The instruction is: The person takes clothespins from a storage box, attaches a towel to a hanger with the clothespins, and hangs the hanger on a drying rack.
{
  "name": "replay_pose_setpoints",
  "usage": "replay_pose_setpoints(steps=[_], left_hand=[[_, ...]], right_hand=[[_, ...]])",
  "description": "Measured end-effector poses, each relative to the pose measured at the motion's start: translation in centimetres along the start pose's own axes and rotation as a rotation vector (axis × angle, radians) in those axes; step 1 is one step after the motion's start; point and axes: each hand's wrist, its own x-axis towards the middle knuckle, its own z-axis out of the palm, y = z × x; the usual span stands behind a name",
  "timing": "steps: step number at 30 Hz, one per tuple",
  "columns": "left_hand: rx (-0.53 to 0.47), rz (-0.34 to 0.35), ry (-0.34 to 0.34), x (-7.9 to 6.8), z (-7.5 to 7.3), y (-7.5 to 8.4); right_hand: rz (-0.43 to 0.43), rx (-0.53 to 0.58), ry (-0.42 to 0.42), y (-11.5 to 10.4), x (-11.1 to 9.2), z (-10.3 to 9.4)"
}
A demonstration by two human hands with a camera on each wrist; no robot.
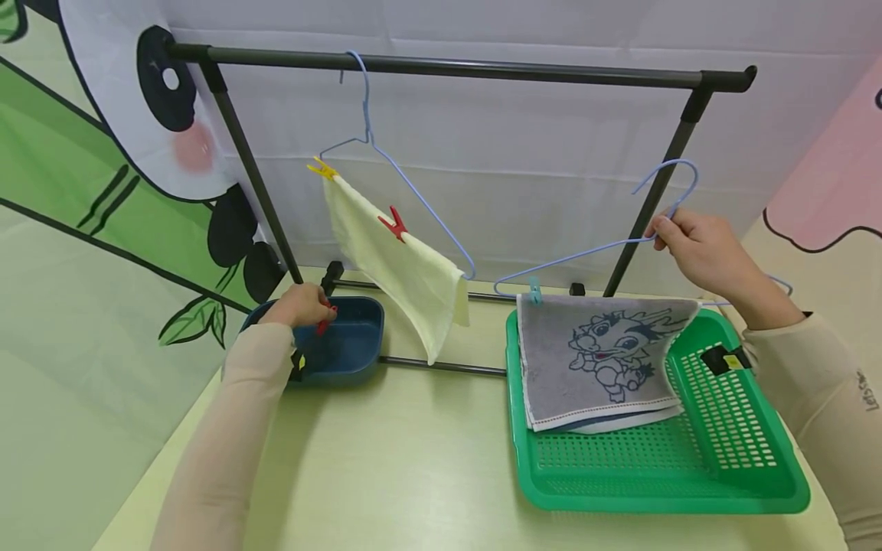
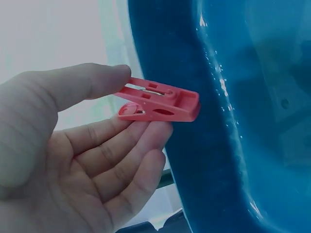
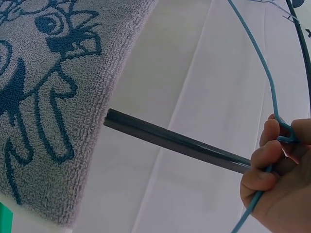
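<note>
Between thumb and fingers my left hand [image 1: 298, 306] pinches a red clothespin [image 2: 163, 101], above the dark blue bin [image 1: 347, 360]. My right hand [image 1: 710, 249] grips a blue wire hanger [image 1: 572, 258] just below its hook, in front of the rack's right post. A grey towel [image 1: 606, 352] with a dragon drawing hangs from this hanger, and a teal clothespin [image 1: 535, 291] sits at its left top corner. The towel is over the green basket [image 1: 661, 501]. In the right wrist view the towel's [image 3: 53, 97] edge is close to the camera.
A black rack [image 1: 468, 65] spans the back. From its bar hangs another blue hanger [image 1: 420, 195] with a pale yellow cloth [image 1: 393, 268], on which a yellow clothespin [image 1: 322, 168] and a red one sit. Part of a further hanger [image 1: 782, 285] shows behind the right forearm.
</note>
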Motion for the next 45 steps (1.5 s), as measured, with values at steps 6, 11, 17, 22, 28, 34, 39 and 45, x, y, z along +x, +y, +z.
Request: replay_pose_setpoints(steps=[6,11,17,22,28,34,39,45], left_hand=[[-0.027,0.042,0.071,-0.7,0.1,0.6],[-0.063,0.087,0.135,-1.4,0.0,1.7],[-0.106,0.107,0.178,-2.1,0.1,2.9],[-0.162,0.083,0.215,-2.7,0.5,3.7],[-0.202,0.142,0.288,-3.5,0.6,5.1],[-0.222,0.203,0.306,-4.5,0.5,6.9],[-0.231,0.245,0.301,-5.4,0.6,8.1],[-0.257,0.348,0.328,-6.0,0.6,9.2]], right_hand=[[-0.003,-0.004,0.003,-0.2,0.1,-0.1],[-0.008,-0.005,0.011,-0.2,0.2,-0.2],[0.002,-0.004,0.004,-0.2,0.3,-0.3],[0.000,-0.003,0.011,-0.2,0.2,-0.3],[0.006,-0.010,0.004,-0.5,0.2,-0.4],[0.002,-0.006,0.012,-0.7,0.2,-0.4],[-0.001,-0.006,0.020,-0.6,0.2,-0.2],[0.005,-0.006,0.017,-0.6,0.2,-0.3]])
